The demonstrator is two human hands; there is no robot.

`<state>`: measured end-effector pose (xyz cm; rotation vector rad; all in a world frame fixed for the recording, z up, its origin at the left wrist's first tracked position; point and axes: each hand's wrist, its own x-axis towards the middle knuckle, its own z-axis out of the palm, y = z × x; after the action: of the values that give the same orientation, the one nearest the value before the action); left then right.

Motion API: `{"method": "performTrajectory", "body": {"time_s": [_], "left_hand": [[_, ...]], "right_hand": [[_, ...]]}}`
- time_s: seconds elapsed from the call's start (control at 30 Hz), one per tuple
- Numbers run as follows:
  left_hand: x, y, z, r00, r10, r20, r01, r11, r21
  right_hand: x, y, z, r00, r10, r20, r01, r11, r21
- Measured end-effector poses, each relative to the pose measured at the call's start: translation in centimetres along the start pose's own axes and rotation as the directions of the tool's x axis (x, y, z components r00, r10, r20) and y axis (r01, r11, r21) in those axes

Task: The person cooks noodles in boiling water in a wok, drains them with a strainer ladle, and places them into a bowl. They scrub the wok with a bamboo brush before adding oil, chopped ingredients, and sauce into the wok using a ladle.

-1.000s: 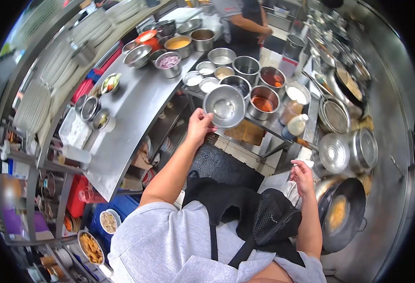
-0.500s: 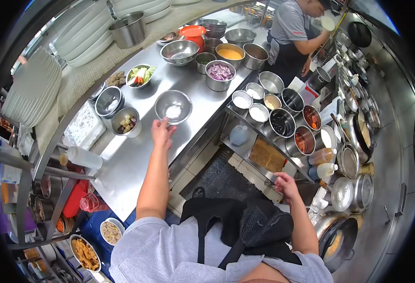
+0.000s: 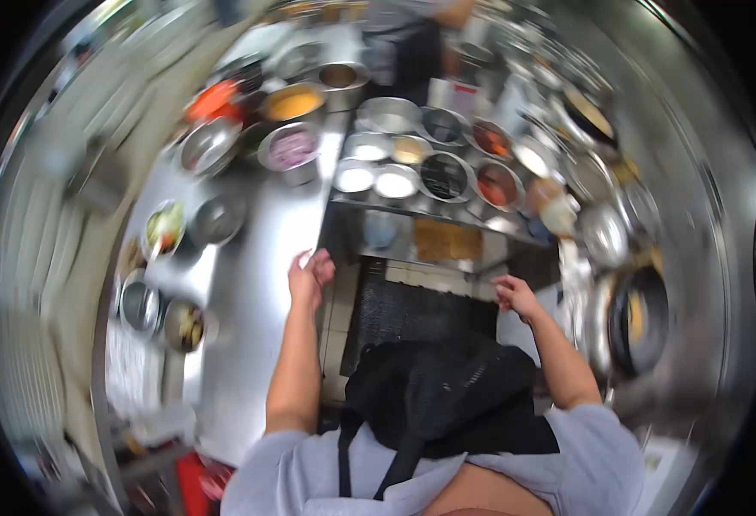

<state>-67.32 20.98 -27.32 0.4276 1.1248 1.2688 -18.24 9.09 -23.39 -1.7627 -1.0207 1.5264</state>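
Observation:
My left hand (image 3: pixel 311 277) is over the right edge of the steel counter (image 3: pixel 253 344), with its fingers bent and pressed together; blur hides whether anything small is between them. To its left, a steel bowl (image 3: pixel 218 220) sits on the counter beside a bowl of cut vegetables (image 3: pixel 165 227). My right hand (image 3: pixel 515 297) hovers in front of the lower steel shelf, its fingers curled together, and whether it holds anything cannot be made out. A pot of chopped purple onion (image 3: pixel 293 148) stands farther up the counter.
Ahead is a stand of pots (image 3: pixel 446 175) with sauces and white contents. A wok (image 3: pixel 638 318) is at the right, stacked plates (image 3: pixel 30 344) at the left. A black mat (image 3: pixel 404 314) covers part of the floor. A person in an apron (image 3: pixel 405 52) stands at the back.
The steel bowl went from my left hand onto the counter, and that hand has drawn back from it to the counter's edge. The camera view has swung, blurring the scene.

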Motion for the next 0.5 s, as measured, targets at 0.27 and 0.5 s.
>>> {"method": "performTrajectory", "body": {"time_s": [0.27,0.5], "left_hand": [[-4.9,-11.3,9.3,0.656,-0.613,0.441,0.231,0.719,0.656],[-3.7,-12.9,12.8,0.476,-0.789,0.389,0.104,0.49,0.865]], "right_hand": [[-16.8,20.6,-4.1,0.716,0.554,-0.425,-0.451,0.831,0.324],[-19.8,29.3,-3.6,0.615,0.671,-0.414,-0.151,0.615,0.774]]}}
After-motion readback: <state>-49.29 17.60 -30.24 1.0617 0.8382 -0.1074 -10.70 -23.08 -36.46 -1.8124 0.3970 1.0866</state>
